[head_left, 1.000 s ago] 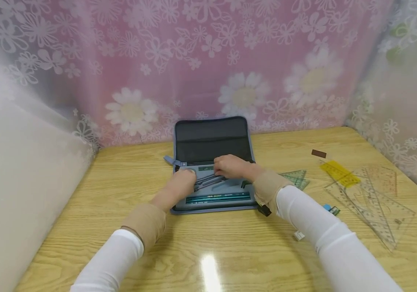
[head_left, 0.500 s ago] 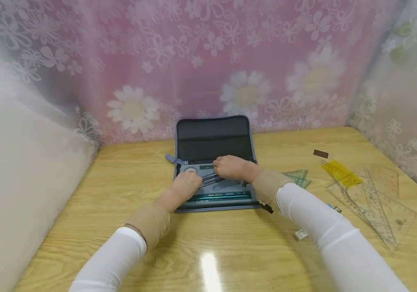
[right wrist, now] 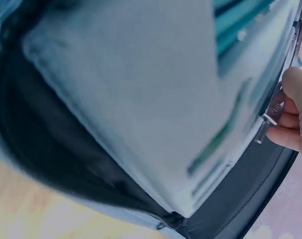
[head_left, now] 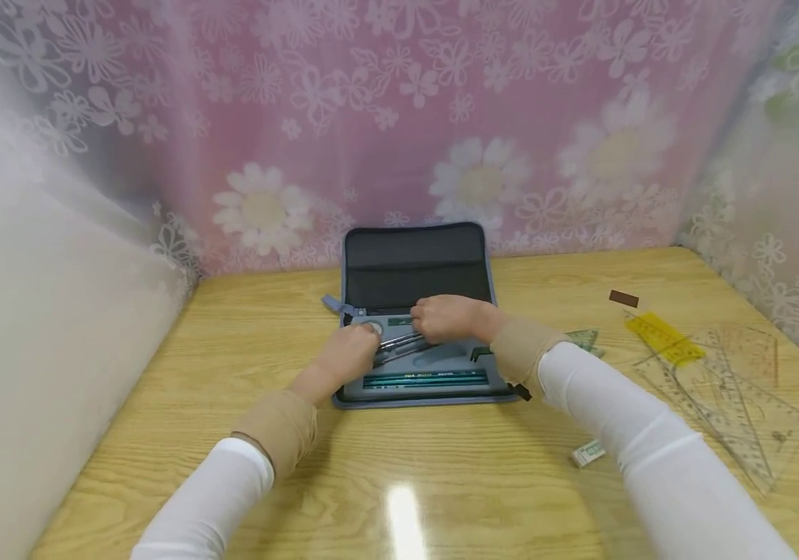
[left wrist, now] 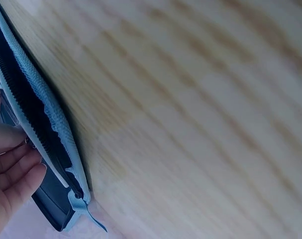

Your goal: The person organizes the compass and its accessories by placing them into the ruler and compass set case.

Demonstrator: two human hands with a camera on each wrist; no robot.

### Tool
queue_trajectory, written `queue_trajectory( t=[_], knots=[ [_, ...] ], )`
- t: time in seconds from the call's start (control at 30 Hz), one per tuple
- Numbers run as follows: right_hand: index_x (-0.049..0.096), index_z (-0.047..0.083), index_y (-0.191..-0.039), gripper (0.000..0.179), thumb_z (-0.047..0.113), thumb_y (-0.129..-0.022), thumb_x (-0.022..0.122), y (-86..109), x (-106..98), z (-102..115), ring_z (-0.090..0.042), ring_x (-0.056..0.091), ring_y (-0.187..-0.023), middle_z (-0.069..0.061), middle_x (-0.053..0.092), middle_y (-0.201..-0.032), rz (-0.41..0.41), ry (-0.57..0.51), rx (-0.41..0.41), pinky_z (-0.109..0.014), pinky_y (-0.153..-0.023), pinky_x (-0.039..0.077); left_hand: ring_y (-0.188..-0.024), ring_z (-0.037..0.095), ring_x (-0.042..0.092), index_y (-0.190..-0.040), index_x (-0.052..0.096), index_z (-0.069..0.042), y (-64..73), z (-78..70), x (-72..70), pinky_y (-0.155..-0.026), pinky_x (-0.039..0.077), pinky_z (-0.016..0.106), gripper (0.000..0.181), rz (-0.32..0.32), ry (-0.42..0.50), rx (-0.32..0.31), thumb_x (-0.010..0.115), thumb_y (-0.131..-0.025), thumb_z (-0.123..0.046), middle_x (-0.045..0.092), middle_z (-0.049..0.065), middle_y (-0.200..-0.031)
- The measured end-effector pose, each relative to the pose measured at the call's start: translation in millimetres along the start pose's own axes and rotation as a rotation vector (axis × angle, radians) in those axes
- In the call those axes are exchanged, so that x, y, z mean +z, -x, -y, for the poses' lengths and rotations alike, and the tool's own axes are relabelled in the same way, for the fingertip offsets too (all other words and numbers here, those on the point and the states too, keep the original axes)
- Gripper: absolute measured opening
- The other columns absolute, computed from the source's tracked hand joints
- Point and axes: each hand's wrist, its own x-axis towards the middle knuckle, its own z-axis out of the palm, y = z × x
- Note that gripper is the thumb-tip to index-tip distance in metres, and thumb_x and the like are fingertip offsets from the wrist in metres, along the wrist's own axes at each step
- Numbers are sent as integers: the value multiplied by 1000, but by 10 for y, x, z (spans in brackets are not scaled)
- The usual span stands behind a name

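Observation:
A zippered case [head_left: 416, 268] lies unfolded on the table, its dark lid raised at the back and a grey moulded tray [head_left: 353, 391] in front. Over the tray, both hands hold a metal drawing compass [head_left: 399, 343]. My right hand [head_left: 446, 319] pinches its head end; in the right wrist view the metal compass head [right wrist: 274, 108] shows between thumb and fingers. At the other end, my left hand [head_left: 347, 354] pinches the tips of the legs, which its fingers hide. Teal pencils [head_left: 425, 379] lie in the tray's front slot.
To the right on the wooden table [head_left: 483, 482] lie clear set squares [head_left: 735, 412], a yellow ruler-like piece [head_left: 665, 339], a small brown strip [head_left: 624, 299] and a green set square [head_left: 584, 340]. A white eraser [head_left: 587, 453] lies near the right forearm. Floral curtains stand behind.
My left hand shifts slightly toward the right hand, then back left, showing more of the compass legs. The right hand keeps its grip, and the head view drifts a little.

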Motion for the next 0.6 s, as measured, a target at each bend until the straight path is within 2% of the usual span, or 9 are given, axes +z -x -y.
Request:
queue_trajectory(
  t=[0.13, 0.27, 0.33, 0.43, 0.5, 0.6],
  knots=[
    [66, 6, -84, 15, 7, -92, 54, -12, -71, -32, -16, 53, -69, -4, 56, -80, 36, -156, 29, -27, -64, 46, -68, 22, 61, -75, 63, -5, -10, 11, -44, -58, 51, 33, 10, 47, 6, -9, 62, -81, 3, 57, 8, -72],
    [64, 6, -83, 14, 6, -91, 52, -27, -105, -33, -13, 45, -59, -3, 52, -74, 84, -310, 66, -27, -56, 39, -71, 23, 61, -78, 65, -4, -1, 11, -65, -61, 51, 33, 9, 70, 23, -17, 61, -82, 2, 58, 9, -75],
    [60, 6, -82, 13, 6, -91, 51, -33, -115, -30, -12, 40, -56, -2, 49, -70, 103, -357, 83, -26, -54, 34, -72, 24, 62, -78, 65, -4, 5, 8, -71, -62, 52, 33, 8, 77, 23, -19, 62, -82, 2, 58, 9, -76],
    [52, 10, -76, 17, 4, -92, 49, -31, -107, -34, -11, 32, -55, 1, 40, -66, 125, -493, 130, -25, -54, 27, -73, 25, 62, -77, 65, -4, 13, 1, -86, -63, 52, 34, 8, 92, 32, -24, 62, -81, 2, 58, 9, -76],
    [54, 8, -79, 14, 3, -92, 50, -9, -85, -45, -11, 35, -58, 1, 43, -69, 106, -587, 156, -25, -56, 30, -71, 23, 61, -75, 64, -4, 6, 6, -75, -62, 51, 33, 11, 91, 54, -30, 61, -81, 4, 58, 8, -74],
    [62, 5, -91, 12, 2, -92, 51, 35, -45, -63, -13, 49, -70, -2, 54, -83, 82, -699, 198, -25, -65, 43, -69, 20, 61, -74, 67, -4, -7, 13, -52, -61, 50, 32, 14, 83, 103, -53, 60, -82, 4, 59, 7, -71]
  ],
)
